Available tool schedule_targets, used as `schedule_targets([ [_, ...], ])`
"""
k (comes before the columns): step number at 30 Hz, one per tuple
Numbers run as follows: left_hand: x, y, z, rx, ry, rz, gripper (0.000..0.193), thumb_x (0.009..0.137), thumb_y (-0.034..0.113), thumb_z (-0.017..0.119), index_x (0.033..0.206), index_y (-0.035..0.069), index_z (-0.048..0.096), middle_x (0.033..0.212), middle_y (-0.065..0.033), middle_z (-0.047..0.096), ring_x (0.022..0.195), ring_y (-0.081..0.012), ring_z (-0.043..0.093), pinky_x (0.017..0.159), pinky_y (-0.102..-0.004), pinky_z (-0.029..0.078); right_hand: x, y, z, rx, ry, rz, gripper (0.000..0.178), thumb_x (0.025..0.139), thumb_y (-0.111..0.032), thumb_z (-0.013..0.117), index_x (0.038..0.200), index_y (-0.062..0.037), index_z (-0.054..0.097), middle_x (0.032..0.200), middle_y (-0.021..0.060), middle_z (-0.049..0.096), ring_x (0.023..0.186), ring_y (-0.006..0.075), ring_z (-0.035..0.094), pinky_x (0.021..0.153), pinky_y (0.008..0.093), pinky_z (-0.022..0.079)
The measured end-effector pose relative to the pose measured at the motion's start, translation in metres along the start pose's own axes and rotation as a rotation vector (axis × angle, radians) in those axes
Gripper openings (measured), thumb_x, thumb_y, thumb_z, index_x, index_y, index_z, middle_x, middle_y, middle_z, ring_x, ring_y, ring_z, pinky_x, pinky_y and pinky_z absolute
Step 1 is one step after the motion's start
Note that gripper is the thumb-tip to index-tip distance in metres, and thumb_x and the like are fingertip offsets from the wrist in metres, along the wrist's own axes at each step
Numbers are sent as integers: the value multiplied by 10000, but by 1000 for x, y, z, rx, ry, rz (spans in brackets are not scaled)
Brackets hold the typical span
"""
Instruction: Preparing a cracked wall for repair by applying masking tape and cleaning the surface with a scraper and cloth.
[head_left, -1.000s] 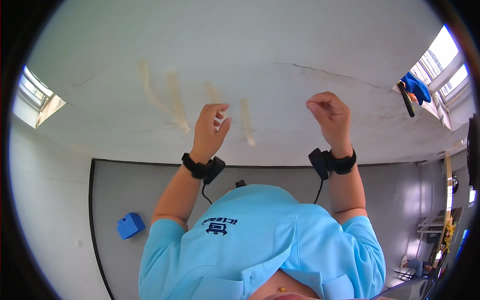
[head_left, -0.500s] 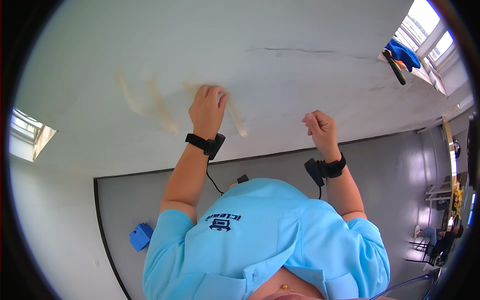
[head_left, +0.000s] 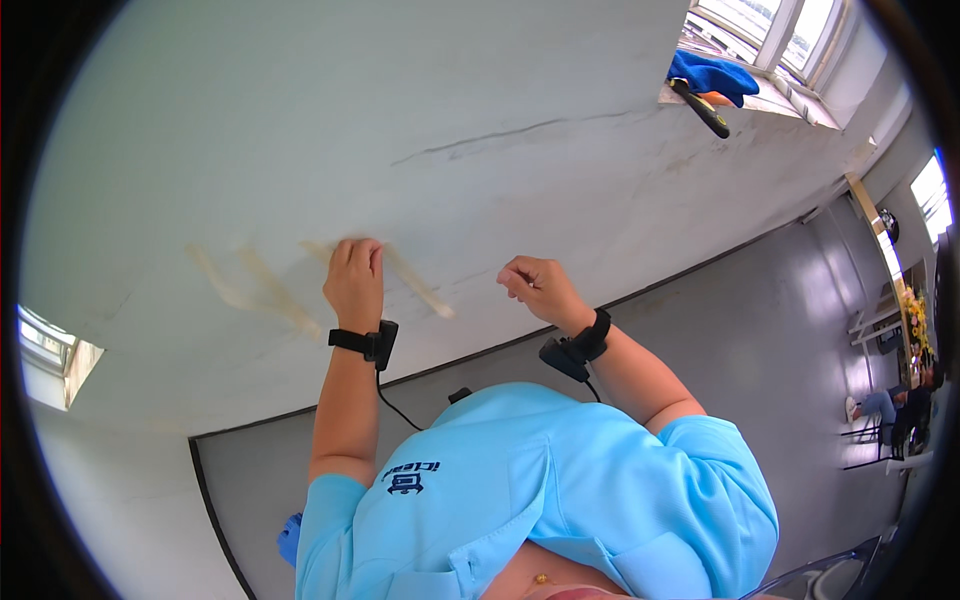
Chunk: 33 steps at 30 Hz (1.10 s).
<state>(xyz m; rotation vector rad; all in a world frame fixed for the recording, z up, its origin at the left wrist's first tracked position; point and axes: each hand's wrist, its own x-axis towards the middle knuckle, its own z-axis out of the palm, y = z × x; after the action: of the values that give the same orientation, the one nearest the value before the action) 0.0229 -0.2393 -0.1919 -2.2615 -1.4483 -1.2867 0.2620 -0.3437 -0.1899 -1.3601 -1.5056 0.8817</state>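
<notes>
Several tan strips that look like masking tape run across the pale wall. My left hand is up against the wall between two of these strips, fingers bent and pressed together. What its fingertips pinch, if anything, is hidden behind the hand. To its right, my right hand hovers by the wall with thumb and fingers closed together; I cannot make out anything in them. Each wrist wears a black strap with a small black box.
On the window ledge at the upper right lie a blue cloth and a black-handled tool. A blue object stands on the grey floor at lower left. A seated person is far right.
The view has shifted, so the wall and window sit further left and the ledge shows more. My right hand has come closer to my left hand, which stays by the tape strips.
</notes>
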Motion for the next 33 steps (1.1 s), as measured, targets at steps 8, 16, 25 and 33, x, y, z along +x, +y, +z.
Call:
schedule_targets([
  [8,1,5,-2,12,-41,90,107,712,47,602,744,114,525,845,-2,523,765,-198,544,500,-319,448,-2,9,3,19,37,21,208,851,-185,566,776,7,589,590,36,543,525,87,447,493,230,372],
  [16,-12,7,-11,36,-151,161,159,714,24,589,821,101,500,768,-20,544,711,-207,546,495,-308,440,-4,14,8,-49,-3,8,193,848,-162,550,774,12,587,582,27,526,520,87,425,490,234,360],
  [25,-33,26,-28,-127,-242,101,92,727,76,625,776,99,551,689,-21,519,654,-200,525,503,-317,418,-11,27,12,-88,-43,105,186,843,-164,548,779,6,588,579,21,517,517,89,409,488,238,352],
  [33,-63,50,-49,-205,-319,142,93,705,80,637,720,111,550,677,-11,488,644,-192,507,486,-308,410,-14,60,18,-141,-104,140,155,812,-166,579,850,-16,592,668,40,560,552,116,454,530,257,396],
])
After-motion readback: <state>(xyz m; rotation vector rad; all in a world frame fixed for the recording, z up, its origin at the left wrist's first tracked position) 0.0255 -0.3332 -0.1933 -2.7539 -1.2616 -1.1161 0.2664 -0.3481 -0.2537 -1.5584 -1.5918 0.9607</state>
